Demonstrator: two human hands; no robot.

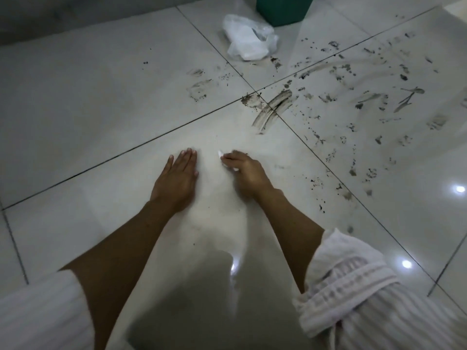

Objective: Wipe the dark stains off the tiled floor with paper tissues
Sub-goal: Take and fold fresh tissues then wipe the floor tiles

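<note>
Your right hand, centre frame, curls round a small wad of tissue pressed to the floor; your left hand lies flat beside it, grip wide. The dark stains spread across the upper right. A wad that small may soon soil and only smear them.

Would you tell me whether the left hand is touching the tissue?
Apart. The head view shows the left hand flat on the floor, bare tile separating it from the tissue in the right hand.
</note>
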